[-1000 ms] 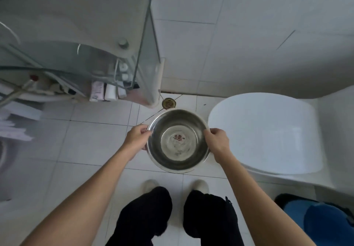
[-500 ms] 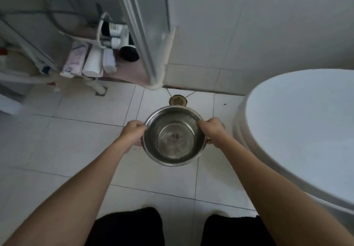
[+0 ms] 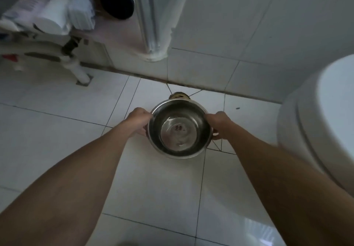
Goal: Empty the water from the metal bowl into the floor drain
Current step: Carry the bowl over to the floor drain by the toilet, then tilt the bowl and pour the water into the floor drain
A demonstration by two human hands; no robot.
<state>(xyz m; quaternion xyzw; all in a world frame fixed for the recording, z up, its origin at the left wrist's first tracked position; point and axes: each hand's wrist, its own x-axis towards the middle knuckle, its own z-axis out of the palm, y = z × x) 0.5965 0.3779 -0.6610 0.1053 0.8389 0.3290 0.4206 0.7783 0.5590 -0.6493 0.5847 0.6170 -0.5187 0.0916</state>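
Both hands are gripping the metal bowl (image 3: 180, 129) by its rim, the left hand (image 3: 138, 120) clamping one side and the right hand (image 3: 216, 123) the opposite side, holding it roughly level above the floor tiles (image 3: 57, 131). The floor drain (image 3: 179, 96) is peeking out just past the bowl's far edge. Tipping too quickly or off-line would probably be sending water across the tiles toward the toilet (image 3: 323, 115) instead. The bowl is looking shiny and dented-free, with shallow water and a few reddish specks sitting at its bottom.
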